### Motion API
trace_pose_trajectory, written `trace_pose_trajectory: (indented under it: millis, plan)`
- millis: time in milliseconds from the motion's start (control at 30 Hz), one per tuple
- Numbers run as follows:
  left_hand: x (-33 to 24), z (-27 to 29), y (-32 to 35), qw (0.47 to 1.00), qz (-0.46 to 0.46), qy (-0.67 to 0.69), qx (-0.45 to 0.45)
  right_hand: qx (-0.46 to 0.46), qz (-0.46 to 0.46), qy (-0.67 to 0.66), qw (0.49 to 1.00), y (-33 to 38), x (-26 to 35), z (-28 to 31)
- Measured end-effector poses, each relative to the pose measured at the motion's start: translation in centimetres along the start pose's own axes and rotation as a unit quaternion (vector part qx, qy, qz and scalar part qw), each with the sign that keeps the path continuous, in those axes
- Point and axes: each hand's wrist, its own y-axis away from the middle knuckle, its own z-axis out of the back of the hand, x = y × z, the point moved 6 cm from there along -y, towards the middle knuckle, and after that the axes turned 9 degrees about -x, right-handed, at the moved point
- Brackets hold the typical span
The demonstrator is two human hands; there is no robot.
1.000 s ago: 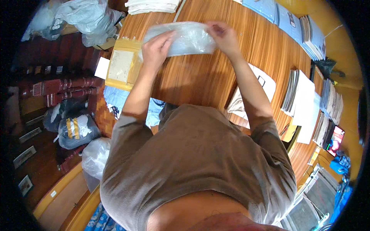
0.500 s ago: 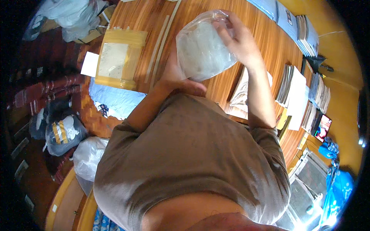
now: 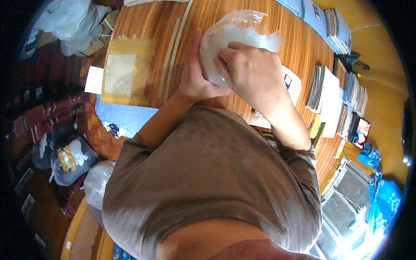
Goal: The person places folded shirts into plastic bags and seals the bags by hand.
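A clear plastic bag (image 3: 212,45) with whitish, cloudy contents is held over the wooden table, in front of my chest. My left hand (image 3: 195,78) cups it from the left and below, fingers up along its side and thumb along its near edge. Across its front, my right hand (image 3: 253,73) is closed with curled fingers against the plastic and seems to pinch it; the fingertips are hidden behind the knuckles. Loose clear film stands up at the bag's far edge and right side.
A flat package in yellowish tape (image 3: 145,71) lies on the table (image 3: 143,21) at left. Stacks of flat packs (image 3: 315,89), blue packs (image 3: 314,17) and a lit phone (image 3: 362,133) line the right. Filled plastic bags (image 3: 73,158) sit at lower left.
My right hand has come from the bag's far right side down over its front and closed. The bag's film now stands up more loosely, and my left fingers show along its side.
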Motion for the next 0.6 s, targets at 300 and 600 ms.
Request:
trace_pose_trajectory:
  millis: [300,600]
  plan:
    - [-1.1,-0.2,-1.3,0.999,-0.047,0.020,-0.004,-0.096,-0.102,-0.157,0.978,0.7,-1.3,2.3]
    - [-3.2,0.1,-2.0,0.992,-0.109,0.051,-0.033,-0.010,-0.116,-0.289,0.950,0.1,-3.4,0.3]
